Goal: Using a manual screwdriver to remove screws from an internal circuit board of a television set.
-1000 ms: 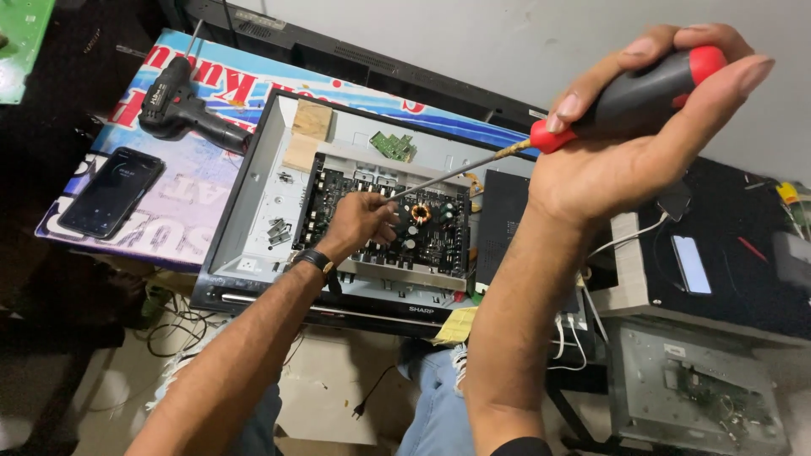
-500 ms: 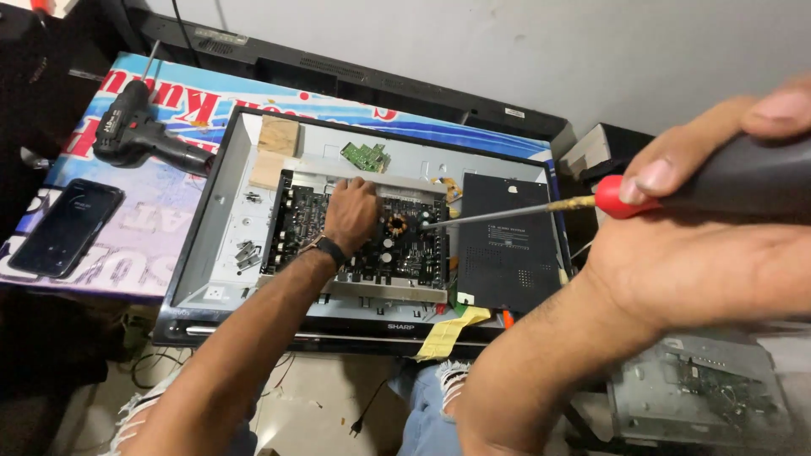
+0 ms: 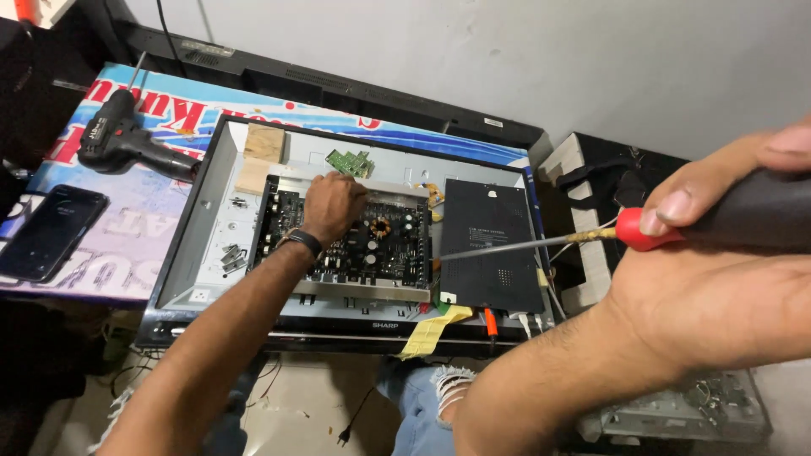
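Note:
An opened flat-screen set lies face down, its grey metal back pan (image 3: 211, 211) exposed. My left hand (image 3: 332, 207) rests with curled fingers on the black circuit board (image 3: 384, 249) in the pan's middle. My right hand (image 3: 718, 279), close to the camera, grips a screwdriver (image 3: 642, 230) with a red and black handle. Its long shaft points left, the tip hovering near the board's right edge. A black cover plate (image 3: 492, 245) sits right of the board.
A black cordless drill (image 3: 127, 139) and a dark phone (image 3: 51, 232) lie on the printed banner at left. Two wood blocks (image 3: 262, 156) and a small green board (image 3: 351, 162) sit in the pan. Yellow tape (image 3: 432, 328) hangs off the front edge. Another metal chassis (image 3: 701, 405) lies lower right.
The view has shifted left and closer. My right hand with the screwdriver has dropped lower and nearer the camera. My left hand stays on the circuit board.

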